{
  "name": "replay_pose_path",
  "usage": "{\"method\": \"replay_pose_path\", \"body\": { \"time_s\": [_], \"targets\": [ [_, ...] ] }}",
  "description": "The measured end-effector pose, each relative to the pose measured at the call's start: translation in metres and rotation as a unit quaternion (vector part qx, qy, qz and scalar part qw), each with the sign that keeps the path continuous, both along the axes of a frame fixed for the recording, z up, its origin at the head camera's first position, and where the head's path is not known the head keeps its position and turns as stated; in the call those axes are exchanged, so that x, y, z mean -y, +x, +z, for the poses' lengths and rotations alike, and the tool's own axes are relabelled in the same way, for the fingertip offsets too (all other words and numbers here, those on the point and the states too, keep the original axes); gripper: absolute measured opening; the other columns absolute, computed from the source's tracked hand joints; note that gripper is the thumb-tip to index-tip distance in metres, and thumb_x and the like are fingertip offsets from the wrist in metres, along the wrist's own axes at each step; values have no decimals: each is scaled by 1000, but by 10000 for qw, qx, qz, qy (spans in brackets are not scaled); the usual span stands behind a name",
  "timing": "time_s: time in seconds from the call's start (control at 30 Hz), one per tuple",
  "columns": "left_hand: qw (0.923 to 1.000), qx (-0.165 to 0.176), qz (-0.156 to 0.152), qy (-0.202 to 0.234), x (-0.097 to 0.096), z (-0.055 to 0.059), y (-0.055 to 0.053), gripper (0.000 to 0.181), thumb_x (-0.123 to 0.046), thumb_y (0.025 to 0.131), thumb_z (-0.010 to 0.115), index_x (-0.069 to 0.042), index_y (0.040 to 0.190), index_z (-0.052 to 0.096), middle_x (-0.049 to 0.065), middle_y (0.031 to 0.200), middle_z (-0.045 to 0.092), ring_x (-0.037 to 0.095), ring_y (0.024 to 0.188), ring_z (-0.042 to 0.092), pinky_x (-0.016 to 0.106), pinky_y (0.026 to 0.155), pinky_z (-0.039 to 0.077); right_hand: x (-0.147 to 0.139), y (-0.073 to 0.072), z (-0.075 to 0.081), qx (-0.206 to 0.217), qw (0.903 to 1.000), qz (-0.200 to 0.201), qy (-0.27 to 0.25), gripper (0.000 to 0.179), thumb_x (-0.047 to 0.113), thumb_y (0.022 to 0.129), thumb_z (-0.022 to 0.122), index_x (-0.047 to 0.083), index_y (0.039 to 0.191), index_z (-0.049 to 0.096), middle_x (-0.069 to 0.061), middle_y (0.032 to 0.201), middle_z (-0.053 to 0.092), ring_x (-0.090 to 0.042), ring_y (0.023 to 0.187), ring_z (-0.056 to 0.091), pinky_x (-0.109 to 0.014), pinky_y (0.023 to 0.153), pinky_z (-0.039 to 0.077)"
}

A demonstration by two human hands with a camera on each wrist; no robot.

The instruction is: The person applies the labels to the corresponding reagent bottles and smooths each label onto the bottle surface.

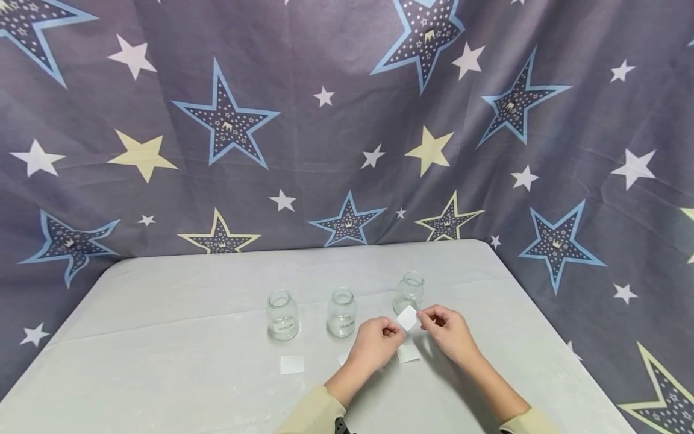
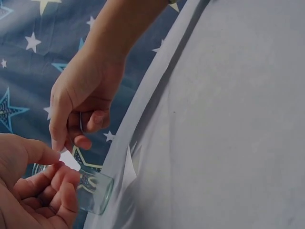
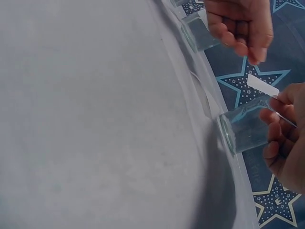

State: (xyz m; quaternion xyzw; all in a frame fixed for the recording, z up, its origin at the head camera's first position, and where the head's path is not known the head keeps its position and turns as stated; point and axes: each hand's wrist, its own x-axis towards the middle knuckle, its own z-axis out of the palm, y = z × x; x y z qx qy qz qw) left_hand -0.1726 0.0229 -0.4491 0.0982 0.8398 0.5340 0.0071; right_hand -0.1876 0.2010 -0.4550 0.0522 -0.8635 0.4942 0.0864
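A small white square label [image 1: 408, 318] hangs between the two hands, in front of the right-hand glass jar [image 1: 410, 289]. My left hand [image 1: 378, 343] pinches its lower left corner with thumb and forefinger. At its right corner, my right hand [image 1: 449, 331] pinches it between fingertips. In the left wrist view, a thin edge-on sheet [image 2: 81, 122] also shows among the right hand's curled fingers. On the table beneath the hands lies a white paper square [image 1: 409, 354]. Printed labels show on the middle jar [image 1: 342, 313] and the left jar [image 1: 283, 316].
A white paper piece [image 1: 291, 364] lies before the left jar, and another paper piece [image 1: 342, 360] is partly covered by the left forearm. A pale cloth [image 1: 179, 337] covers the table. Behind it hangs a star-patterned curtain [image 1: 303, 150].
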Motion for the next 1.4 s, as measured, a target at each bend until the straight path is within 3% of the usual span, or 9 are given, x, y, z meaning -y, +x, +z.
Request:
{"method": "replay_pose_path", "body": {
  "time_s": [0.37, 0.73, 1.1, 1.4],
  "targets": [
    [9978, -54, 173, 632, -9, 4, -3, 9, -13, 80, 64, -7, 86, 69, -4, 73, 62, -2, 63, 50, 15, 60, 44, 8, 1, 2, -300, 9992, -141, 220, 9, 16, 86, 66, 9, 81, 69, 2, 66, 59, -2, 53, 43, -19, 50, 37],
    [9970, -87, 170, 753, -9, 5, -3, 10, -11, 82, 63, -5, 88, 69, 0, 74, 63, -1, 63, 49, 15, 58, 43, 14, 2, 1, -893, 9952, 61, 403, 5, 12, 84, 67, 12, 80, 70, 6, 64, 58, 1, 51, 39, -20, 48, 37],
    [9971, 48, 231, 722, -6, 1, -5, 12, -15, 86, 61, -8, 89, 69, -4, 72, 62, -1, 59, 50, 16, 55, 43, 20, 5, 2, -976, 9943, 202, 380, 4, 12, 84, 68, 12, 80, 70, 6, 67, 62, 1, 53, 41, -20, 49, 38],
    [9944, 229, 292, 989, -5, 2, -5, 20, -20, 90, 59, -2, 90, 69, 12, 72, 66, 2, 55, 54, 17, 51, 43, 24, 7, 1, -1434, 9872, 349, 602, 4, 13, 83, 69, 10, 81, 69, 7, 68, 64, 3, 52, 40, -19, 48, 38]
  ]
}}
